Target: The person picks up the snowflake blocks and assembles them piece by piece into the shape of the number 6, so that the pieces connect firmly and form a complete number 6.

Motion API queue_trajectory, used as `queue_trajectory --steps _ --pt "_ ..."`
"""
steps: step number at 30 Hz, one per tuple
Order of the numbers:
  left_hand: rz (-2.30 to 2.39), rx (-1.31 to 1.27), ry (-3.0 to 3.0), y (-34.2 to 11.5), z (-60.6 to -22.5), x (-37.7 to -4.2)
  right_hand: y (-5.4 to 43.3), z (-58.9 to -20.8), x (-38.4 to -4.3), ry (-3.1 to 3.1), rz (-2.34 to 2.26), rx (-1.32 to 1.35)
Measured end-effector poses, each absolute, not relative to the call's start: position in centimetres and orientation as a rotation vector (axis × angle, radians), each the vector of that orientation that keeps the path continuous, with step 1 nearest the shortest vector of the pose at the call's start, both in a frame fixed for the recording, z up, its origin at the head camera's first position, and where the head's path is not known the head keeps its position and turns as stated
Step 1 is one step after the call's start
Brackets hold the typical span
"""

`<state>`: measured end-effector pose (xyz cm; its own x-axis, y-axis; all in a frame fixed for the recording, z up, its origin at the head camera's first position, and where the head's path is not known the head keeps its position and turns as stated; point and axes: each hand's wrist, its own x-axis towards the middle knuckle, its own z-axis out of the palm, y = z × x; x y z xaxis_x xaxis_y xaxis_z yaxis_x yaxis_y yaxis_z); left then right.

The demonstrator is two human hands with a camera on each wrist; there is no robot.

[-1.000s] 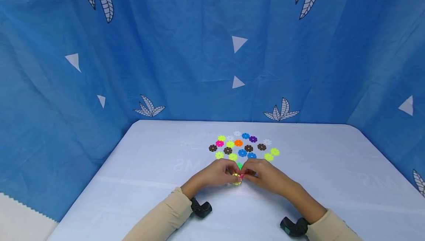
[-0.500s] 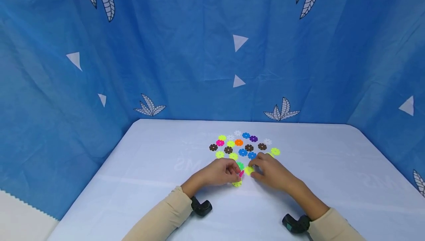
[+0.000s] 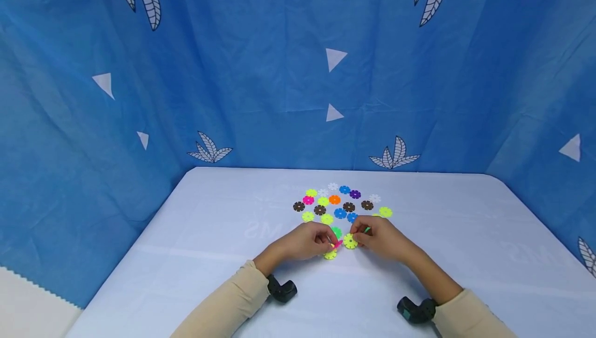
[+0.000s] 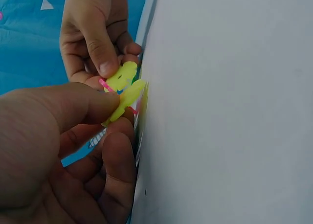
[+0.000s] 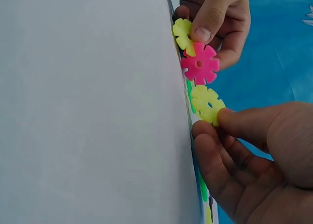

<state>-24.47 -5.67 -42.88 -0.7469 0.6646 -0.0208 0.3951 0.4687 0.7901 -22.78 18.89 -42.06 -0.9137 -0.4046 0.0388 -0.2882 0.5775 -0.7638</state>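
Observation:
My left hand pinches a small assembly: a pink snowflake disc slotted into a yellow disc. Thumb and fingers of my right hand pinch another yellow disc, held edge to edge against the pink one. In the right wrist view this second yellow disc sits just below the pink disc; I cannot tell whether they are slotted together. The left wrist view shows the yellow discs between both hands, with a pink edge peeking out. Both hands hover just over the white table.
Several loose discs in brown, blue, yellow, pink, orange, purple and white lie in a cluster just beyond the hands; a green one lies between them. Blue patterned cloth hangs behind and beside the table. Black wrist mounts sit near the front.
My right hand drew away from the left, took a yellow disc off the table, and brought it back against the pink disc. The left hand stayed put with its pieces.

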Motion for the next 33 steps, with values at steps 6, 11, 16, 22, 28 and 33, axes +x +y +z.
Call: queue_trajectory --steps 6,11,16,22,28,33 --pt "1.160 0.898 2.345 -5.79 -42.79 -24.41 19.09 -42.16 -23.05 2.571 -1.334 -0.525" --pt "1.164 0.894 2.321 -5.78 -42.80 -24.36 19.09 -41.98 -22.92 2.534 -1.334 -0.540" --pt "1.166 0.896 2.323 -5.75 -42.67 -24.23 19.04 -41.66 -22.61 2.495 -1.341 -0.618" --pt "1.143 0.903 2.342 -5.68 -42.53 -24.16 18.99 -41.58 -22.56 2.506 -1.338 -0.642" --pt "1.124 0.895 2.359 -5.58 -42.47 -24.18 18.93 -41.82 -22.68 2.512 -1.340 -0.640" --pt "1.143 0.911 2.326 -5.65 -42.36 -24.12 18.71 -42.01 -22.61 2.488 -1.360 -0.653"
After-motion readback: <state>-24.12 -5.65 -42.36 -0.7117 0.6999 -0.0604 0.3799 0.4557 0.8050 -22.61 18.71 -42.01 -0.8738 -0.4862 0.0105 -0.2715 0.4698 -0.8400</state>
